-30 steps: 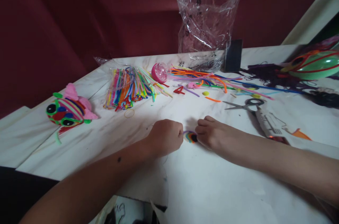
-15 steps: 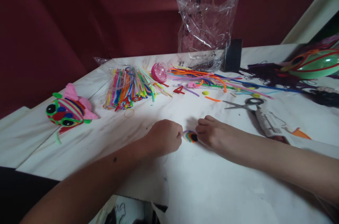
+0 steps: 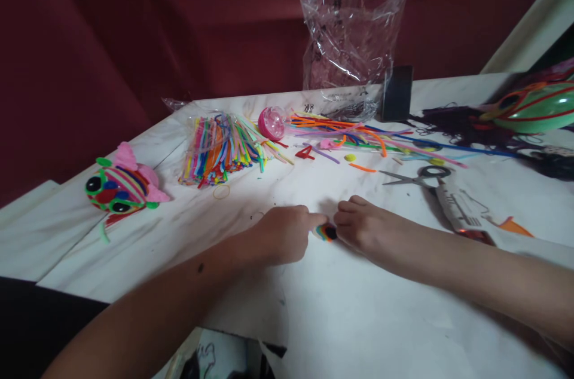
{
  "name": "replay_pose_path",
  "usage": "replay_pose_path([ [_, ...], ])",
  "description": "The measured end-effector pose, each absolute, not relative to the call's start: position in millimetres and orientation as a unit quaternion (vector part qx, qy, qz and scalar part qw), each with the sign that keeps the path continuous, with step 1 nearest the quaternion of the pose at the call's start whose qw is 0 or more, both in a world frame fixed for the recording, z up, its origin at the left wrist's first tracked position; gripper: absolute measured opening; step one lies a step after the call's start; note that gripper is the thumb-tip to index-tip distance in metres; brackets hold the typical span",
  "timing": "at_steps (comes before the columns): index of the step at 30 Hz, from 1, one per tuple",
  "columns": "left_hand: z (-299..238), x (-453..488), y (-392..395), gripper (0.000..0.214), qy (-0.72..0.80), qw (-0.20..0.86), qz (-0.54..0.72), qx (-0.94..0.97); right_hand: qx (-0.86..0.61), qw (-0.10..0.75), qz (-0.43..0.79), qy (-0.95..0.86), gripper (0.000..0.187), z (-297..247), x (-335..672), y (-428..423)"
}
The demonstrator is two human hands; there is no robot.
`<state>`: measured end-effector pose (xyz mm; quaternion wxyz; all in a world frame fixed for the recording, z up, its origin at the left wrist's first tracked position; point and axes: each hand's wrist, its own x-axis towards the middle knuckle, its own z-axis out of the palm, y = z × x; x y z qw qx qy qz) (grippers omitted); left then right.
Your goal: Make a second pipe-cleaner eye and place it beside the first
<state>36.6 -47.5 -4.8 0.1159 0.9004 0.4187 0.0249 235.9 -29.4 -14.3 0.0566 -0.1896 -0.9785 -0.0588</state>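
Observation:
A small striped pipe-cleaner piece point(image 3: 323, 232), with rainbow bands and a dark centre, lies on the white table between my hands. My right hand point(image 3: 359, 222) is closed on its right end, fingertips pressed together. From the other side my left hand point(image 3: 289, 234) reaches in, index finger stretched onto the upper left edge of the piece and the remaining fingers curled. The left thumb is hidden. Both hands rest low, close to the tabletop.
Scissors point(image 3: 417, 176) and a white glue gun point(image 3: 461, 205) lie right of my hands. Behind are bundled pipe cleaners point(image 3: 224, 149), loose strands point(image 3: 341, 125), a pink-and-clear ball point(image 3: 271, 123) and a plastic bag point(image 3: 354, 38). A colourful fish point(image 3: 123, 186) sits left, a green balloon-like shape point(image 3: 538, 109) far right.
My left index finger has stretched out to the right, over the edge of the striped piece. My right hand stays closed at its other end. The view has shifted slightly.

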Motion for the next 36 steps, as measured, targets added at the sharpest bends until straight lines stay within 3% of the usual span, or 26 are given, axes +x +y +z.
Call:
replay_pose_path([
  [8, 1, 37, -47, 0.046, 0.400, 0.132, -0.006, 0.907, -0.264, 0.107, 0.087, -0.955, 0.023, -10, 247, -28],
  [13, 0, 37, -47, 0.053, 0.410, 0.149, -0.006, 0.900, -0.302, 0.136, 0.102, -0.938, 0.026, -8, 257, -31],
  [18, -4, 37, -48, 0.053, 0.419, 0.140, 0.005, 0.897, -0.427, 0.270, 0.083, -0.859, 0.012, 6, 268, -30],
  [21, -5, 37, -48, 0.052, 0.425, 0.135, 0.009, 0.895, -0.472, 0.313, 0.115, -0.816, 0.017, 17, 274, -31],
  [27, -4, 38, -47, 0.050, 0.418, 0.138, 0.006, 0.898, -0.416, 0.308, 0.176, -0.837, 0.022, 18, 272, -36],
  [36, -6, 37, -47, 0.051, 0.415, 0.132, 0.016, 0.900, -0.334, 0.206, 0.177, -0.903, 0.028, -2, 265, -40],
])
